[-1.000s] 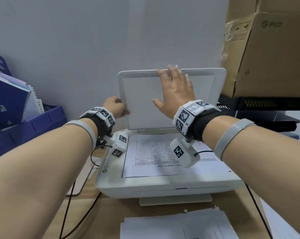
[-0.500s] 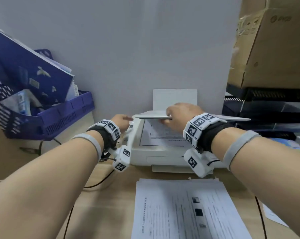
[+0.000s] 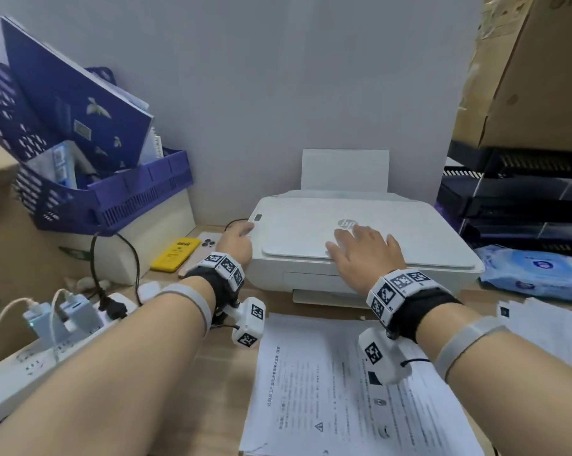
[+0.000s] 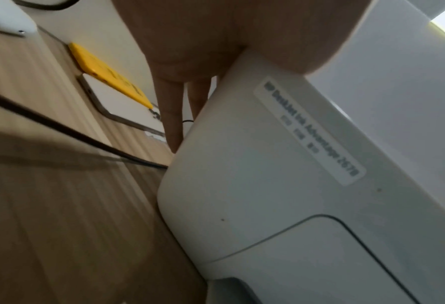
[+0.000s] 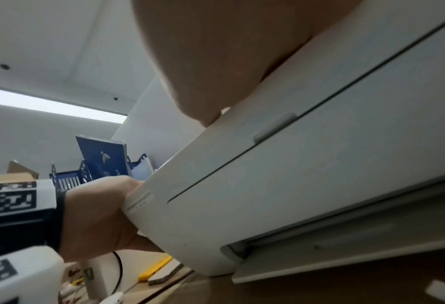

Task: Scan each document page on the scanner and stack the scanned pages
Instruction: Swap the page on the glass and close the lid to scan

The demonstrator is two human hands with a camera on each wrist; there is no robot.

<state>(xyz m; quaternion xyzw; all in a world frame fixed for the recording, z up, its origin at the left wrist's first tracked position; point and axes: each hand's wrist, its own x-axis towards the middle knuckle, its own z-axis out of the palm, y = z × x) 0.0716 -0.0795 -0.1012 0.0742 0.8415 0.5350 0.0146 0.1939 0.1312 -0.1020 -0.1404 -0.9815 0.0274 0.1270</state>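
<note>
Scanner lid (image 3: 360, 232) closed under flat, spread right hand (image 3: 365, 255); left hand (image 3: 236, 240) fingers straight beside scanner's left corner.

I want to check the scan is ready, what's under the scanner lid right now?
The scanner lid lies closed, with the right hand flat on top. The glass and any page beneath are covered, so neither shows.

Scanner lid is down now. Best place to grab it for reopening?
Take the scanner lid at its front edge, probably near the middle, coming from the person's side and lifting up. It lies flat, its front lip slightly overhangs the scanner body, and the right hand rests flat there; the hinge appears to be at the back.
</note>
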